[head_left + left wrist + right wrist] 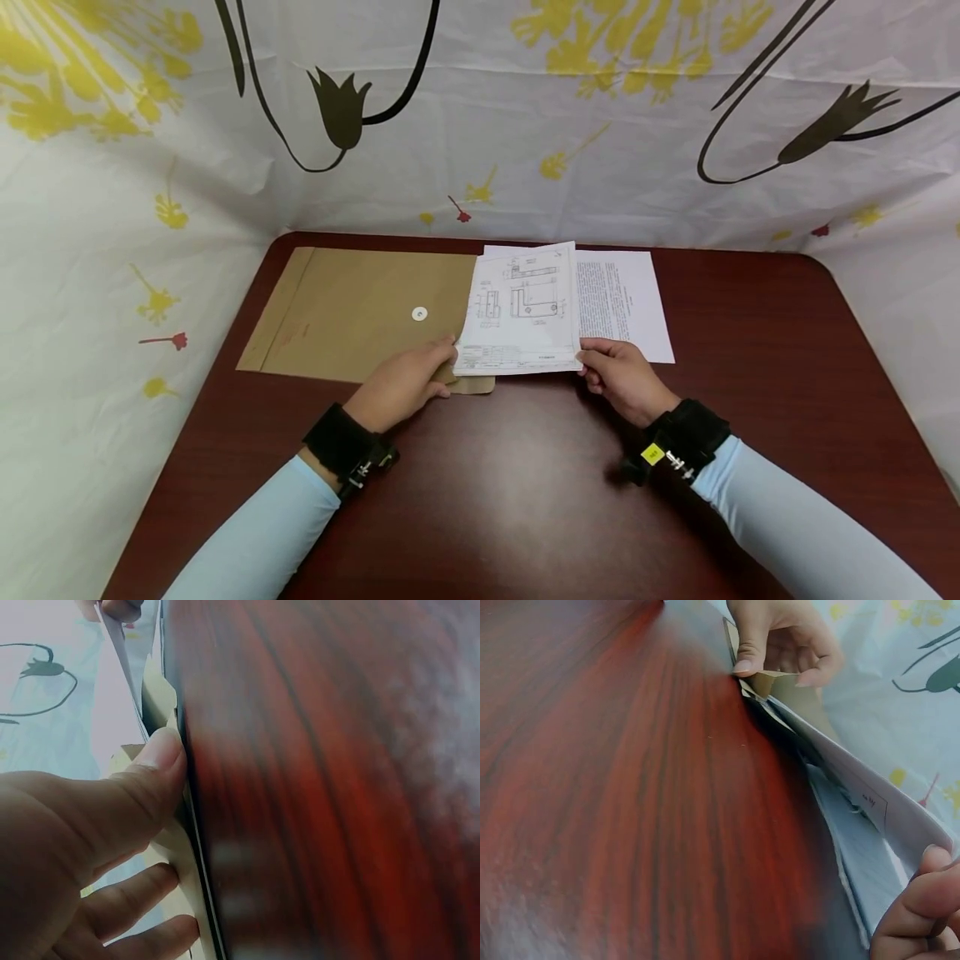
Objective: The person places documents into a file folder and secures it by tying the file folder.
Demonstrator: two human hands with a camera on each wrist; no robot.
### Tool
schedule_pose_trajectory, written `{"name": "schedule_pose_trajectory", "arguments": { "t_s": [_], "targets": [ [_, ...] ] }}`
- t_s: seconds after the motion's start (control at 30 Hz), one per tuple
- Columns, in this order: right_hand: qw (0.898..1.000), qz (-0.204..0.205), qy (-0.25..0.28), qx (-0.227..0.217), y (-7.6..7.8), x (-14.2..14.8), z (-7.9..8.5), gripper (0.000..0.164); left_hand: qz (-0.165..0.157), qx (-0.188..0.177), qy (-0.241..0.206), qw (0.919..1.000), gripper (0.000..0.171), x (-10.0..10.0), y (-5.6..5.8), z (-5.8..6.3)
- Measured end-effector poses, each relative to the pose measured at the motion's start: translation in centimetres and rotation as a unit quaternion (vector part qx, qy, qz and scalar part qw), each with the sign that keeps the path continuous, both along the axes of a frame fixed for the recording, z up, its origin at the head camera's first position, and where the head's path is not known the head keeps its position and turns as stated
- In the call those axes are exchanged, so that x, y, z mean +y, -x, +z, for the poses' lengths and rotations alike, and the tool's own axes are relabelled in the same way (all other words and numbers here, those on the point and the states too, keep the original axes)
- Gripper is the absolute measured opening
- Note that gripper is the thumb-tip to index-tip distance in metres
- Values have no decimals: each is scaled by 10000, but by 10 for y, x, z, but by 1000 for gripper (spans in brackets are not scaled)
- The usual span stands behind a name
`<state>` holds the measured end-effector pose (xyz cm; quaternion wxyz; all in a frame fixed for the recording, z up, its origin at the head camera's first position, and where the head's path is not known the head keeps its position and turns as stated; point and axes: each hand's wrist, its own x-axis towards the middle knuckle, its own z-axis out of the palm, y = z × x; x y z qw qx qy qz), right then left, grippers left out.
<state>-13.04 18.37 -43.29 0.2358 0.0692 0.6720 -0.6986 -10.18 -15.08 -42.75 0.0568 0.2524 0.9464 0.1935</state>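
A brown kraft envelope [375,287] with a round white button lies flat at the table's left back, its mouth towards the right. My left hand [405,379] grips the edge of that mouth between thumb [161,750] and fingers; the right wrist view shows the envelope's mouth [763,684] raised there. A few sheets with a technical drawing [525,308] are tilted up off the table. Their left edge meets the envelope's mouth. My right hand [626,379] pinches the near right corner of these drawing sheets [900,814] between thumb and curled fingers.
A printed text sheet [626,304] lies on the table to the right, partly under the drawing sheets. The dark red wooden table [525,492] reaches to a white patterned cloth [465,150] hanging at the back and sides. Both wrists wear black straps [341,442].
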Motion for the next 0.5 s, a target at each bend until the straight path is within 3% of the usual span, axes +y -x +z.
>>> {"name": "schedule_pose_trajectory", "arguments": {
  "t_s": [0.23,0.5],
  "targets": [
    [9998,192,68,73,-1,-20,-7,40,-83,-25,-86,9999,36,2,-1,-1],
    [9964,537,-438,486,0,-53,-10,40,-73,-128,-146,9998,37,1,-1,1]
  ]
}}
